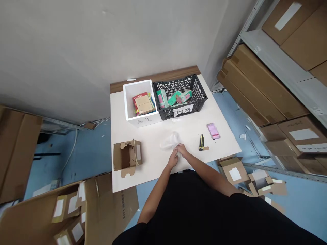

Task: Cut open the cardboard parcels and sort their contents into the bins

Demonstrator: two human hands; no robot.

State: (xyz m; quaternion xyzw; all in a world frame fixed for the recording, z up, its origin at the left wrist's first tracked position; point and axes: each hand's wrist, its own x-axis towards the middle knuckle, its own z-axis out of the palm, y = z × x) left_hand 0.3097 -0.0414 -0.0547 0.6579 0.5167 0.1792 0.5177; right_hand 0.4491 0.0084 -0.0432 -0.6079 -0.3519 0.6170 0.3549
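A grey wall [76, 51] meets blue floor [94, 143] beside metal shelving [283, 64].

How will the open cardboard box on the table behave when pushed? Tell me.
The cardboard box is probably light for its size, being hollow and thin-walled. Its loose flap will likely bend easily. Its flat sides suggest sliding rather than rolling.

Stockroom with packing corner, by look of it: metal shelving [274, 51] of taped cardboard cartons [268, 85] on your right, large carton [102, 207] holding small boxes [67, 204] on your left, box cutter [201, 143] and handwritten-labelled plastic crate [166, 114] on your table [153, 163].
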